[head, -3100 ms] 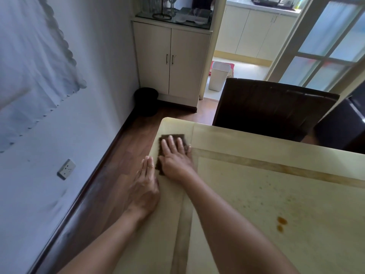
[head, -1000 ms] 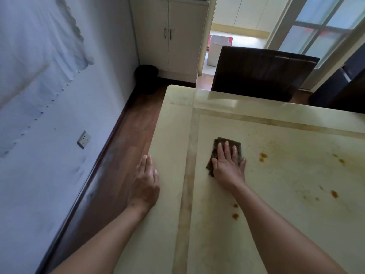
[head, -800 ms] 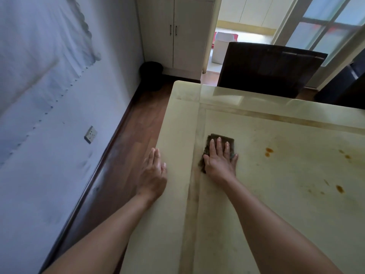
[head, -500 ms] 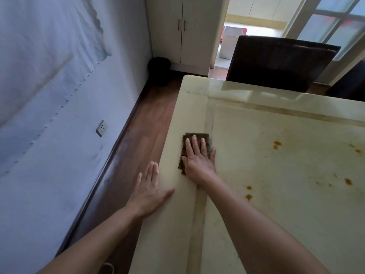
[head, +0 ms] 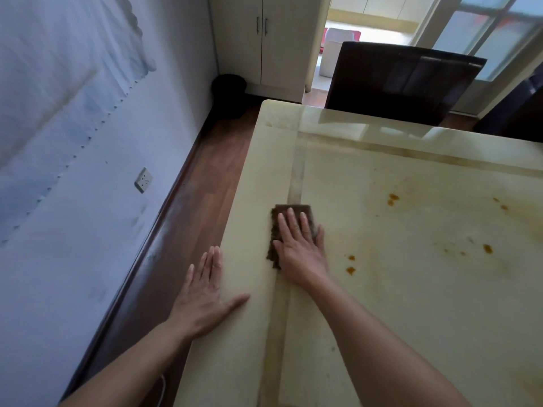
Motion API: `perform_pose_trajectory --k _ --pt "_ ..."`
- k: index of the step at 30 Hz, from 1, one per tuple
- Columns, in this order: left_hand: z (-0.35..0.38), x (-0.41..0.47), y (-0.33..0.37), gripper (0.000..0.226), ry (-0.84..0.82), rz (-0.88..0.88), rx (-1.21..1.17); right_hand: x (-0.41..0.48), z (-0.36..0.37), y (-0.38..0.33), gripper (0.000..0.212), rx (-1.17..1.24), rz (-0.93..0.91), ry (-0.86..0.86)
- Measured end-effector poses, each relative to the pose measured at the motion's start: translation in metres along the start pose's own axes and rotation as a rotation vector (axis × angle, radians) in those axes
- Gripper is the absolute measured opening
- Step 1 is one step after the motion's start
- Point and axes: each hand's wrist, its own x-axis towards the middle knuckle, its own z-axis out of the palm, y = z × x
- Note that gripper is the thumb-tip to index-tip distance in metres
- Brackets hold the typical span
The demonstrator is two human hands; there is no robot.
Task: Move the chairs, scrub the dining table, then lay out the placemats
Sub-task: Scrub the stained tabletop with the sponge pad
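Nearest, the left hand [head: 202,292] lies flat on the table [head: 246,201] at its left edge. Its fingers are straight and together, the thumb is spread wide, and it holds nothing; it looks to serve as a brace. Just beyond it and to its right, the right hand [head: 299,251] presses flat on a dark scrub pad [head: 276,230], fingers straight and slightly fanned rather than curled round it. The pad sits across the darker stripe [head: 296,177] that runs along the left side of the top. The step in hand appears to be the scrubbing, and much of it seems left. A pair of orange spots [head: 350,264] lies just right of that hand, a second pair of spots [head: 392,199] sits farther in, and smaller dots [head: 487,248] are scattered toward the right. To do it well, the palm should bear down evenly so the pad cannot slide out from under open fingers. Strokes should overlap and work rightward, with short firm rubs on each dried spot, while weight on the braced hand steadies the longer reach. Behind the far edge stands a dark chair [head: 402,80], and beyond it a pale cabinet [head: 264,39]. No placemats show.
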Motion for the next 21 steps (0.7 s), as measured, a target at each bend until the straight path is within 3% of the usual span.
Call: perform_pose_trajectory --k 6,14,17,21 --pt "-0.001 0.001 0.000 0.118 -0.037 0.012 -0.039 -0.038 -0.006 0.071 0.059 0.004 0.249 0.017" --pt "-0.005 -0.002 -0.003 0.122 -0.101 0.020 -0.085 -0.040 -0.001 0.051 0.062 0.084 0.388 0.033" --pt "-0.003 -0.013 -0.008 0.126 -0.111 0.021 -0.057 -0.036 0.002 0.021 0.064 0.098 0.327 -0.001" --pt "0.015 -0.052 -0.019 0.125 -0.131 0.031 -0.068 -0.041 0.018 -0.045 0.062 0.037 0.076 -0.051"
